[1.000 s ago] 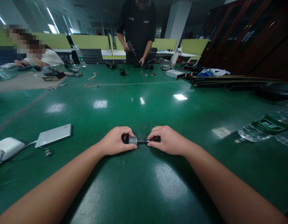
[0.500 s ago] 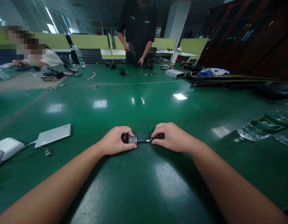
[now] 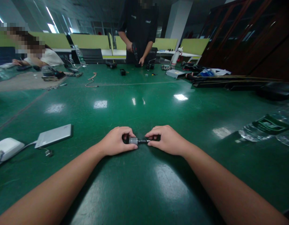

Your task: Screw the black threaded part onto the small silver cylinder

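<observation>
The left hand [image 3: 114,142] is partly closed, its thumb below and its fingers above, with the grey cylinder [image 3: 133,141] gripped between the tips; a gap is left open between thumb and palm. The right hand [image 3: 169,140] is nearly shut at the fingertips, pinching the far end of the dark shaft [image 3: 142,141], its other fingers curled in.

The cylinder lies on its side between the two hands, just beyond the left thumb and fingertips. It is short and round, dull silver-grey with a soft shine. Something black shows at its end inside the curl of the left hand, mostly hidden by the fingers. From its other end the shaft runs straight across to the right hand; it is much thinner, nearly black, with small bright glints near the right fingertips. The detail there is too small to make out. Whether the cylinder touches the green desk [image 3: 135,187] below cannot be told.

Well to the left of the left hand lie a flat silver box [image 3: 54,136] and a white box [image 3: 7,150], with a pale cable [image 3: 30,144] between them. Well to the right of the right hand, a clear bottle [image 3: 266,126] with a green label lies on its side. Far beyond both hands, a person in a black shirt [image 3: 141,31] holds a drill [image 3: 135,51] pointed down.
</observation>
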A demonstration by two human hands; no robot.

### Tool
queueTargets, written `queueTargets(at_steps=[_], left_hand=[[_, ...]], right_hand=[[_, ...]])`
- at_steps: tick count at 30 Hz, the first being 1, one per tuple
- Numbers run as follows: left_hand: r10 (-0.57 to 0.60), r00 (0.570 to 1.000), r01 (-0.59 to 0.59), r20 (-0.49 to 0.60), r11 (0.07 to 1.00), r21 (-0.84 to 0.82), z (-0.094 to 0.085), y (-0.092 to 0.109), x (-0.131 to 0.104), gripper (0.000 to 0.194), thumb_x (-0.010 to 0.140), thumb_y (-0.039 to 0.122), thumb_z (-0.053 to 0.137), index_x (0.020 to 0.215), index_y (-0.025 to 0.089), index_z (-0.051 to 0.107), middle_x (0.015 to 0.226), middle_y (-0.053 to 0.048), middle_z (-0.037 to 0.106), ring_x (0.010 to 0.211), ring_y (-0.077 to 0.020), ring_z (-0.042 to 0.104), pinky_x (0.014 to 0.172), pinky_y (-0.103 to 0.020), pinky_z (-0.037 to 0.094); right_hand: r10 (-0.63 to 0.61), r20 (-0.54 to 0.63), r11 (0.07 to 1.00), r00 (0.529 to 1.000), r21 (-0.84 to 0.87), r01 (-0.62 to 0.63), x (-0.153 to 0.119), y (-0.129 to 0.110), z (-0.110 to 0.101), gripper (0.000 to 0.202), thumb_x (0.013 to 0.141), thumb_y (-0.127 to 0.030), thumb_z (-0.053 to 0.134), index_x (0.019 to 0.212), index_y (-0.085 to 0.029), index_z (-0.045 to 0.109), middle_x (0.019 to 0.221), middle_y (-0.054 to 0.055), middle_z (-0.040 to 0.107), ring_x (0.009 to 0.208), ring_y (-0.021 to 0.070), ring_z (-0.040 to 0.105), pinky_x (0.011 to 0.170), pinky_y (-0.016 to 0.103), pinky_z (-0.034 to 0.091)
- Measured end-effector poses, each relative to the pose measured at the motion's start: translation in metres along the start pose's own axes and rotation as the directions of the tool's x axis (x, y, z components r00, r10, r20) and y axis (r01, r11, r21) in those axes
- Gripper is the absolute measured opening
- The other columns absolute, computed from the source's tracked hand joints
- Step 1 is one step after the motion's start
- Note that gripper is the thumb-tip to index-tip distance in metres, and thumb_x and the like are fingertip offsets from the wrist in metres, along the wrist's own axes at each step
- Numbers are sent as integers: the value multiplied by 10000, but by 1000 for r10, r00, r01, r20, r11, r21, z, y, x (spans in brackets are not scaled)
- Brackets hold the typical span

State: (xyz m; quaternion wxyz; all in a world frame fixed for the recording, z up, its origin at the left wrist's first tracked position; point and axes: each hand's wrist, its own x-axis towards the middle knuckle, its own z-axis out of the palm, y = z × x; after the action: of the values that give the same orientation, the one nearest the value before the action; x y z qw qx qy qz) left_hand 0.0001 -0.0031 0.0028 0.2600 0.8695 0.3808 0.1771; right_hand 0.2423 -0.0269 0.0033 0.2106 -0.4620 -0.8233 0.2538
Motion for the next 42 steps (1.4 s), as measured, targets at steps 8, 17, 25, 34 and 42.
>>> queueTargets(at_steps=[8, 17, 25, 34, 42], left_hand=[[-11, 1000, 11, -10, 1000, -19, 2, -3, 0, 290, 681, 369, 802, 861, 175, 683, 796, -5, 659, 703, -149, 575, 640, -241, 409], [23, 1000, -22, 15, 998, -60, 1, -3, 0, 261, 807, 408, 700, 934, 180, 704, 797, -14, 670, 695, -142, 573, 637, -246, 411], [-15, 999, 17, 34, 998, -58, 1, -2, 1, 274, 719, 363, 777, 903, 174, 703, 799, -8, 661, 710, -152, 581, 653, -256, 423], [29, 1000, -28, 13, 999, -37, 3, -4, 1, 260, 727, 367, 777, 863, 166, 686, 825, -19, 667, 742, -161, 595, 698, -263, 436], [5, 1000, -4, 16, 999, -37, 3, -5, 1, 254, 728, 371, 772, 853, 168, 684, 816, -18, 662, 733, -164, 588, 688, -263, 427]], right_hand=[[-32, -51, 997, 998, 69, 35, 3, -7, 13, 353, 730, -151, 720, 1081, -192, 715, 957, 44, 726, 832, 161, 628, 793, 304, 486], [-71, -5, 997, 997, -34, 71, 6, -10, 18, 156, 785, -185, 702, 933, -188, 748, 837, 40, 687, 802, 162, 603, 741, 283, 448], [-93, 18, 995, 996, -36, 93, 5, -11, 17, 134, 820, -207, 684, 939, -187, 743, 843, 47, 687, 822, 167, 602, 753, 287, 445], [-119, -13, 992, 993, -42, 118, 8, -13, 23, 152, 834, -238, 681, 951, -166, 747, 850, 58, 701, 827, 173, 601, 758, 294, 445], [-109, 3, 992, 994, -67, 109, 6, -13, 19, 133, 830, -233, 684, 925, -168, 749, 828, 51, 695, 807, 168, 598, 738, 288, 440]])
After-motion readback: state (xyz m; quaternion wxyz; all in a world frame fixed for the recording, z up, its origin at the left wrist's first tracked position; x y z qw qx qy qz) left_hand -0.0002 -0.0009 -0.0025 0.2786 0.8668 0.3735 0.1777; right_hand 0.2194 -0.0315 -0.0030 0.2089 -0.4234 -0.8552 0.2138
